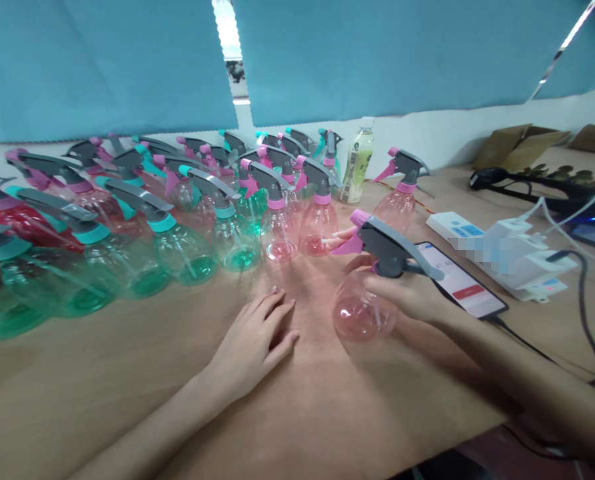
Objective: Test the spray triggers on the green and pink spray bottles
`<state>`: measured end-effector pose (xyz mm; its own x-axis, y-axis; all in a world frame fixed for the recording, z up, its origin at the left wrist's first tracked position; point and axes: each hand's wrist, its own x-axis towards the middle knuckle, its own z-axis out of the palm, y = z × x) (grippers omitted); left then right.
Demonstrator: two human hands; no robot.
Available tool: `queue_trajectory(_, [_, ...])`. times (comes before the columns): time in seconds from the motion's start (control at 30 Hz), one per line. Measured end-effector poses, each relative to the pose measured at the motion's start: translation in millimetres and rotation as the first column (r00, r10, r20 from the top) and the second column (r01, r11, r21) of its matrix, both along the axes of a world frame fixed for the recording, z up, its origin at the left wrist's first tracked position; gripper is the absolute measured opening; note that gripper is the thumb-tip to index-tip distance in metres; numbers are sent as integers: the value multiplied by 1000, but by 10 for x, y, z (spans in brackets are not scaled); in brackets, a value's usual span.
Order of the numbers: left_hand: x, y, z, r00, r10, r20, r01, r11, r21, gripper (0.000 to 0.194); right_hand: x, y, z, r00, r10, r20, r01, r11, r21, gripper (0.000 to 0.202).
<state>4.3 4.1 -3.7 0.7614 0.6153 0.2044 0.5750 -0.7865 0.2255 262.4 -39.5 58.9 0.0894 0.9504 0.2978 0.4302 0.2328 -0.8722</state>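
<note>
My right hand is wrapped round the neck of a clear pink spray bottle with a grey and pink trigger head. That bottle is slightly tilted, low over the table or touching it; which one I cannot tell. Flat on the wooden table lies my left hand, fingers a little apart, holding nothing. Just beyond the hands stand two pink spray bottles and a green one. Another pink bottle stands behind my right hand.
Several green and pink spray bottles crowd the left and back. A labelled drink bottle stands near the wall. On the right are a lit phone, a white power strip, cables, a black object and a cardboard box.
</note>
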Motion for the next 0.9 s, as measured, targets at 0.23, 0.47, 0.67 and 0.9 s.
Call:
queue_trajectory(0.23, [-4, -2, -3, 1000, -2, 23, 2, 1000, -1, 40, -9, 5, 2, 998, -28, 60, 27, 1000, 13, 15])
queue_trajectory(0.47, [0, 0, -1, 1000, -1, 11, 1, 1000, 8, 39, -54, 11, 58, 1000, -5, 29, 6, 1000, -30, 8])
queue_trajectory(0.67, [-3, 1, -2, 1000, -6, 22, 6, 1000, 9, 39, -62, 12, 63, 999, -21, 29, 23, 997, -74, 5])
queue_trajectory(0.9, [2, 9, -16, 1000, -3, 14, 2, 1000, 27, 38, -100, 42, 135, 998, 59, 3, -59, 998, 11, 9])
